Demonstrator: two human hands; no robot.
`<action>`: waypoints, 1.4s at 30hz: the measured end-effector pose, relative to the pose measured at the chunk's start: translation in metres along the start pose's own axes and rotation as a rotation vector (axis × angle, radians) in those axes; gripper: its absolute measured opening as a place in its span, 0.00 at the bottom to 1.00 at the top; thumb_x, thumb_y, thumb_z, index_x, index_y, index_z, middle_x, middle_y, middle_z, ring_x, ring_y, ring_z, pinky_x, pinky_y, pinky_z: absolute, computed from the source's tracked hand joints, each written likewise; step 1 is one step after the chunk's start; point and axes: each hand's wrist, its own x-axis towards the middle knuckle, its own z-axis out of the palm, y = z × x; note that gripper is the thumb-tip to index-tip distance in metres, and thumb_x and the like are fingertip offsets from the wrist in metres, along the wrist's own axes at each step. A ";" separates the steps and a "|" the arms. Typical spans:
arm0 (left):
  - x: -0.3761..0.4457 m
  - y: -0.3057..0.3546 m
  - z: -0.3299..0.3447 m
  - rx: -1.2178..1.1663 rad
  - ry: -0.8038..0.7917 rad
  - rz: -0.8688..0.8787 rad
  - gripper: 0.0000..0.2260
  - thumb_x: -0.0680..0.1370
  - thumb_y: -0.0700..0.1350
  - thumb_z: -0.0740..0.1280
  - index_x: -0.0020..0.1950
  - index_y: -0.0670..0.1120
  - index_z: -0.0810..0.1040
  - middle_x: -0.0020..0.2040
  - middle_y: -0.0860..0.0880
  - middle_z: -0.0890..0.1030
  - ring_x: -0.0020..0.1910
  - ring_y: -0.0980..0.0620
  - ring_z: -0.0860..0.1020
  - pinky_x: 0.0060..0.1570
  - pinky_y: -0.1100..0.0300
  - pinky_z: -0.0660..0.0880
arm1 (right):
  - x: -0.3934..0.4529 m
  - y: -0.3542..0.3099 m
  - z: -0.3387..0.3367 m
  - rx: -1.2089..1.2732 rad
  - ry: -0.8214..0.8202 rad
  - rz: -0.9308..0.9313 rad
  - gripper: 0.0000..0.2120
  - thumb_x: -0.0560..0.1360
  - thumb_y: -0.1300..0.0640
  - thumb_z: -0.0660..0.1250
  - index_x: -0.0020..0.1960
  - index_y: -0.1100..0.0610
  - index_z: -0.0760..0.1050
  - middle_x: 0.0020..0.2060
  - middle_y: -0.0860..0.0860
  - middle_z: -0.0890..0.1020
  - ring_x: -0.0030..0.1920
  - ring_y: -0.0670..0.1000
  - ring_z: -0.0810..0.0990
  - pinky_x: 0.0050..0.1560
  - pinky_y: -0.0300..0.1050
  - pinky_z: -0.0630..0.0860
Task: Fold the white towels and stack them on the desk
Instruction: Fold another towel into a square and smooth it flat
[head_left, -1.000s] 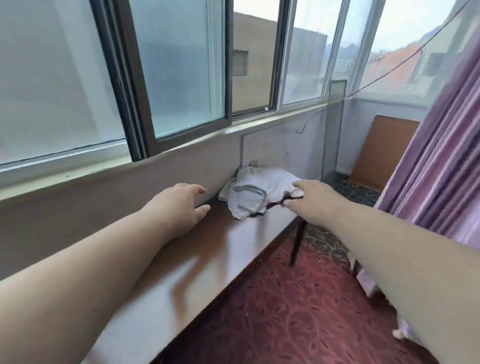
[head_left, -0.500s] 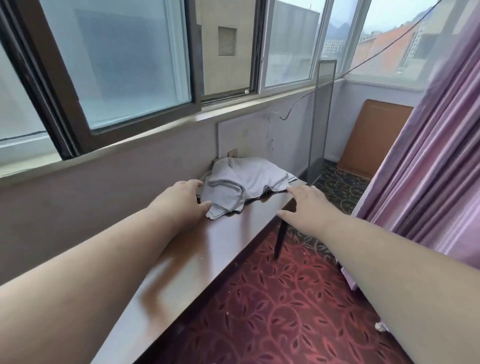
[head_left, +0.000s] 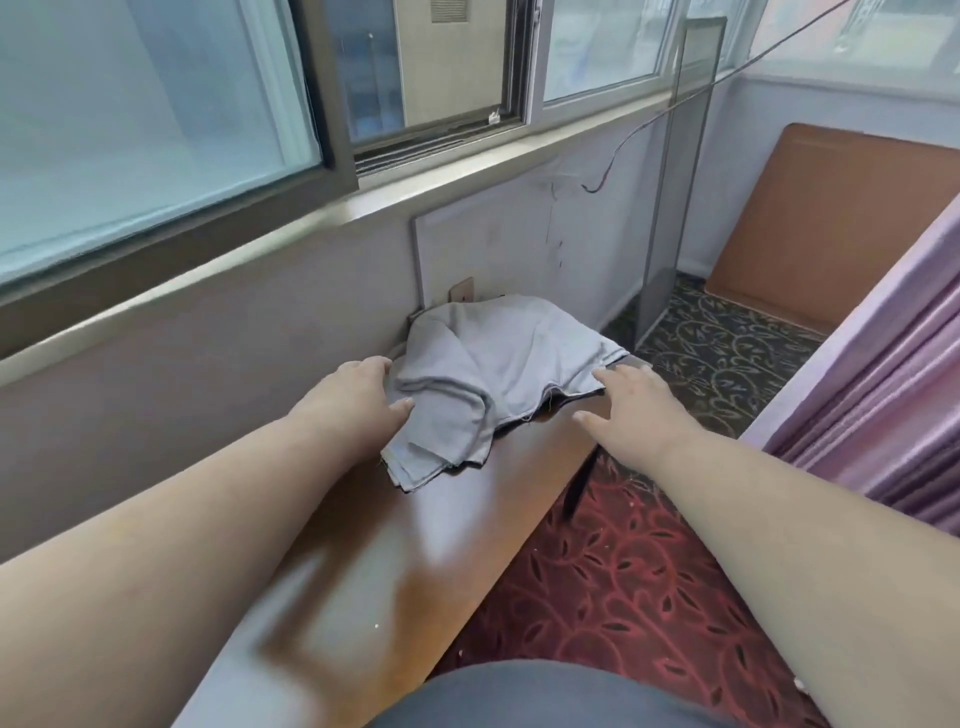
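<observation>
A crumpled pile of white towels (head_left: 488, 374) lies at the far end of the narrow brown desk (head_left: 395, 561), against the wall under the window. My left hand (head_left: 358, 400) reaches to the pile's left edge, fingers straight, thumb touching the cloth. My right hand (head_left: 623, 410) is spread open at the pile's right front corner, fingertips at the towel's hem. Neither hand holds any cloth.
The wall and window sill (head_left: 363, 202) run along the desk's left side. Past the desk's end stand a grey panel (head_left: 675, 171) and a brown board (head_left: 831, 223). A purple curtain (head_left: 893, 395) hangs at the right over patterned red carpet (head_left: 623, 582).
The view has come closer to the towel pile and tilted down. Both hands have reached forward, and each now sits at an edge of the pile.
</observation>
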 end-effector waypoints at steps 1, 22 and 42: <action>0.012 0.002 0.003 0.005 -0.004 -0.004 0.29 0.77 0.60 0.63 0.76 0.51 0.63 0.72 0.47 0.70 0.68 0.44 0.71 0.64 0.49 0.70 | 0.015 0.001 0.004 0.013 0.004 -0.002 0.35 0.77 0.37 0.63 0.77 0.54 0.62 0.75 0.56 0.66 0.76 0.58 0.59 0.76 0.54 0.55; 0.283 0.083 0.115 -0.084 -0.077 -0.492 0.29 0.80 0.58 0.61 0.77 0.48 0.60 0.75 0.45 0.65 0.72 0.45 0.66 0.69 0.48 0.66 | 0.407 0.033 0.074 0.103 -0.390 -0.364 0.31 0.80 0.41 0.60 0.78 0.51 0.59 0.78 0.53 0.58 0.78 0.54 0.51 0.77 0.52 0.53; 0.379 0.033 0.178 -0.206 -0.041 -0.719 0.23 0.82 0.50 0.57 0.76 0.45 0.60 0.73 0.41 0.64 0.71 0.39 0.64 0.69 0.48 0.63 | 0.531 -0.032 0.162 0.086 -0.577 -0.536 0.27 0.83 0.48 0.56 0.79 0.55 0.57 0.78 0.54 0.60 0.77 0.57 0.57 0.76 0.51 0.57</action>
